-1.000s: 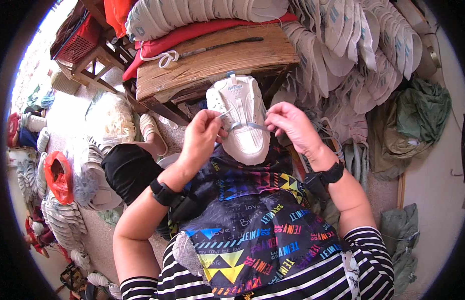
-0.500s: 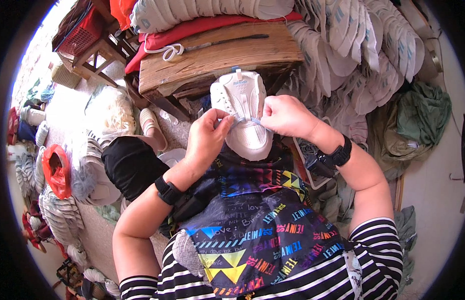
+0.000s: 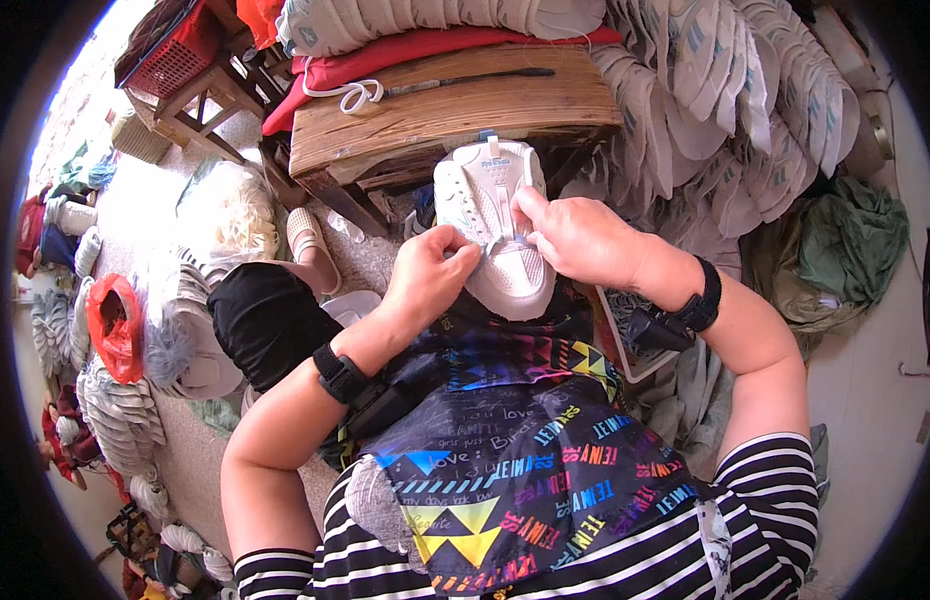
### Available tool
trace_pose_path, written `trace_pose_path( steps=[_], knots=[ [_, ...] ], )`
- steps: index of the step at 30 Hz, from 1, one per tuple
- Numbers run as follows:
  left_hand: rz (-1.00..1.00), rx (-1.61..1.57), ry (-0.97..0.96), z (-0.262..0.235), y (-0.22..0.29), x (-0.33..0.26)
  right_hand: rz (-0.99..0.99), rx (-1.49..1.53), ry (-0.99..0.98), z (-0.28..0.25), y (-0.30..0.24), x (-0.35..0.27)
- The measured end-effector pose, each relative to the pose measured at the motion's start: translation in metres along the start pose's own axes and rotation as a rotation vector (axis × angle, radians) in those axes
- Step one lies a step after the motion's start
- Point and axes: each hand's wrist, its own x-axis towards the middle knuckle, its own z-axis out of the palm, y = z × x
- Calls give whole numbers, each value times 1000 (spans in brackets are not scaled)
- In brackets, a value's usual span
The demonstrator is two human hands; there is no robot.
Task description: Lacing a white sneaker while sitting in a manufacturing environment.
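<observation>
A white shoe upper (image 3: 515, 275) lies over my lap at the bench's near edge, its toe toward me and its tongue pointing away. A pale blue-grey shoelace (image 3: 499, 242) crosses it at the base of the tongue. On the shoe's left side, my left hand (image 3: 431, 268) is closed in a pinch at the lace's left end. My right hand (image 3: 585, 240) reaches over the right side, with thumb and forefinger pinched beside the tongue at the lace's other end. The fingers partly hide the lace ends.
Ahead stands a wooden bench (image 3: 455, 110) carrying a thin dark-tipped tool (image 3: 465, 80) and a white cord (image 3: 360, 95). Stacked shoe uppers (image 3: 685, 80) hang at the far right. A grey-rimmed tray (image 3: 635, 375) lies right of my lap; a red plastic bag (image 3: 115, 325) sits left.
My right hand has shifted inward over the tongue, and its closed fist has become a fingertip pinch. My left hand stays beside the shoe. The whole view has shifted slightly.
</observation>
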Motion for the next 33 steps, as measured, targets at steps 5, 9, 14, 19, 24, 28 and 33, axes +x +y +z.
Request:
trace_pose_path(
  steps=[5,9,14,19,24,28,33],
  knots=[
    [-73,113,-33,5,13,3,-103,110,-21,2,12,6],
    [388,622,74,4,20,2,-88,79,-46,-1,7,4],
    [735,1090,-62,-15,48,4,-198,-189,-219,-24,-9,-3],
    [772,1066,-201,-25,63,22,-251,-213,-190,-26,-1,10],
    [660,1052,-327,-29,66,23,-370,-232,-82,-29,10,10],
    [610,1077,-359,-31,65,25,-360,-253,-21,-28,6,14],
    [771,971,-332,-32,56,34,-374,-208,-56,-27,9,19]
  ],
)
